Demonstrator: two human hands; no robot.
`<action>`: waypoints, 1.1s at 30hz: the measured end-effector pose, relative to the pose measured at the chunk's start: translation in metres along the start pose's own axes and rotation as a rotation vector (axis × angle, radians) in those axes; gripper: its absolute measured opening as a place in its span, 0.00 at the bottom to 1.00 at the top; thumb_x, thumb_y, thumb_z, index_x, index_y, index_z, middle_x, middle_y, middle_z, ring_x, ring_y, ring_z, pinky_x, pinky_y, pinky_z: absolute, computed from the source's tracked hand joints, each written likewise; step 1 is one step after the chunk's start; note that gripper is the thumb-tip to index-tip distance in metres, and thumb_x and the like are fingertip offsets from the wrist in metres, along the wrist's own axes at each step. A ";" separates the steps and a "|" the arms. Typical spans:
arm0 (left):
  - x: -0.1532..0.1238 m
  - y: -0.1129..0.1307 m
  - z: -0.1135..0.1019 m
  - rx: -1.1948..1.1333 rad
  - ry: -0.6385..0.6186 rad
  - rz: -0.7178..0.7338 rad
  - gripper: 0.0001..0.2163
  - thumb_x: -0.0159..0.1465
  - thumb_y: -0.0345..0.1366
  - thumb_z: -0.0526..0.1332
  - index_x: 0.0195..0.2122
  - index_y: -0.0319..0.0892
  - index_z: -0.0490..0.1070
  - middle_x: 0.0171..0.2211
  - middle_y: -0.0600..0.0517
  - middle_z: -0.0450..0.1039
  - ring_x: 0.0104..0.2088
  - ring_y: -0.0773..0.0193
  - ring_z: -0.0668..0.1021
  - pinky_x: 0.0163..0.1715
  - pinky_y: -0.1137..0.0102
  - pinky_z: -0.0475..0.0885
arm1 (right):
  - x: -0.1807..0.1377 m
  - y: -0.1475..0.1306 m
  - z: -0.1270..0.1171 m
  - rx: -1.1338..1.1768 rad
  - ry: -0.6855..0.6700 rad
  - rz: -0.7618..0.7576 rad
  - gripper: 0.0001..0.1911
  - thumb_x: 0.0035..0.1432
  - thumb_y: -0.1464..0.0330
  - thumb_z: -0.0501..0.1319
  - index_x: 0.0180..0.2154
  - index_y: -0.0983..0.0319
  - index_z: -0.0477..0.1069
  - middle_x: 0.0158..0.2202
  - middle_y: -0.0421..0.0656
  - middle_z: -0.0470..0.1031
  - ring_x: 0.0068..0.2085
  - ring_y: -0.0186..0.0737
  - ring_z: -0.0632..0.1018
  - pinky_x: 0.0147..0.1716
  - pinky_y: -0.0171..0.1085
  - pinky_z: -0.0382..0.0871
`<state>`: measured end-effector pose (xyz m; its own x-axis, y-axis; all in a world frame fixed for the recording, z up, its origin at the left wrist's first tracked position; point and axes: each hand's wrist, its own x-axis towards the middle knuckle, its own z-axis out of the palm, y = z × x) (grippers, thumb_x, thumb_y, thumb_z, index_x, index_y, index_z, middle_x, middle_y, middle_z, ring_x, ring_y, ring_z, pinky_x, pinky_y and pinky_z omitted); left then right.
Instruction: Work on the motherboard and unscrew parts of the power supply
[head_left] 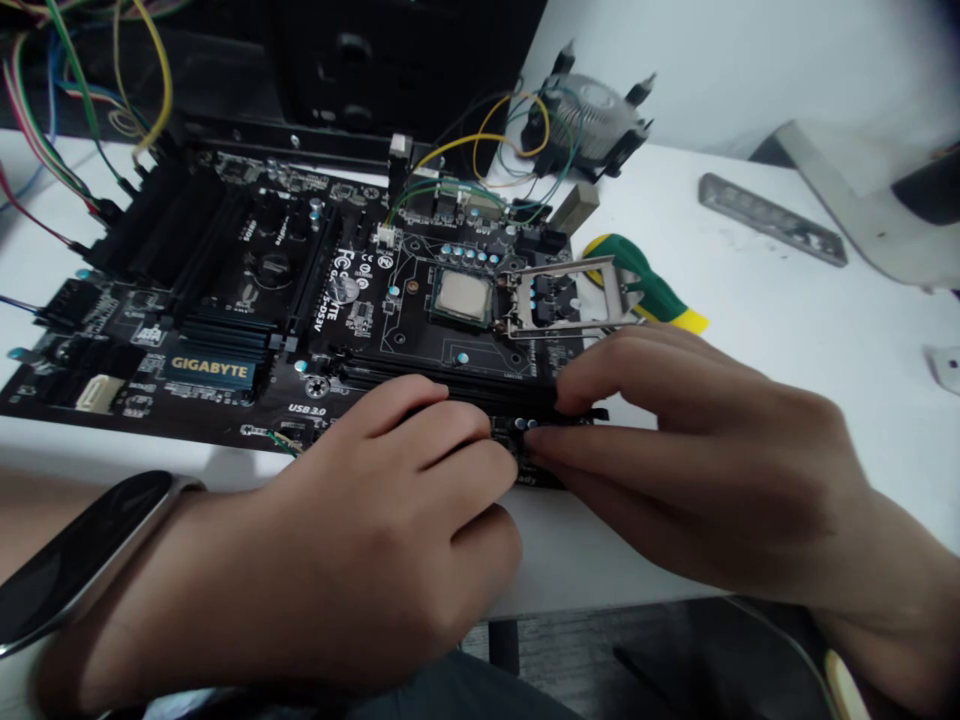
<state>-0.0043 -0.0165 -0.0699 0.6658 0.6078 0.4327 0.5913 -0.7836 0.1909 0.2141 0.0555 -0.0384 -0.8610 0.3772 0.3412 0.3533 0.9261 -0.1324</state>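
The board lies flat on the counter, towards its left side and close to the front edge, with the black case standing behind it. The left hand is curled over the board's near side, beside the memory slots; its fingertips are hidden, so I cannot tell whether they grip anything. The right hand has index finger and thumb set narrowly about the right end of the slots, the finger at the slot end and the thumb lower; whether anything is pinched there I cannot tell. The board should be light for its breadth and stiff, yet likely to crack or flex under uneven pressure, so its bare edges are the safest hold. The chip sits exposed and its raised metal frame looks easily bent; fingers belong clear of both. The wires plugged in at the left could tug if it is lifted.
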 end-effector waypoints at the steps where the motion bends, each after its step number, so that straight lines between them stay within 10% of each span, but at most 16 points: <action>1: 0.000 0.000 0.000 0.001 0.000 -0.001 0.09 0.68 0.32 0.52 0.34 0.44 0.72 0.37 0.52 0.75 0.43 0.56 0.73 0.53 0.57 0.62 | 0.000 0.000 0.000 -0.001 0.004 -0.004 0.12 0.59 0.79 0.60 0.25 0.64 0.73 0.35 0.45 0.70 0.34 0.35 0.69 0.32 0.40 0.62; 33: 0.002 -0.001 -0.001 0.019 -0.015 0.000 0.10 0.68 0.33 0.52 0.33 0.45 0.72 0.36 0.52 0.74 0.42 0.56 0.73 0.52 0.58 0.62 | 0.001 0.002 0.001 -0.041 0.022 -0.041 0.12 0.61 0.78 0.59 0.27 0.63 0.76 0.33 0.44 0.71 0.32 0.36 0.67 0.33 0.41 0.62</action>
<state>-0.0045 -0.0148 -0.0685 0.6725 0.6102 0.4189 0.5997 -0.7809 0.1746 0.2133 0.0579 -0.0392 -0.8670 0.3386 0.3655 0.3333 0.9394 -0.0798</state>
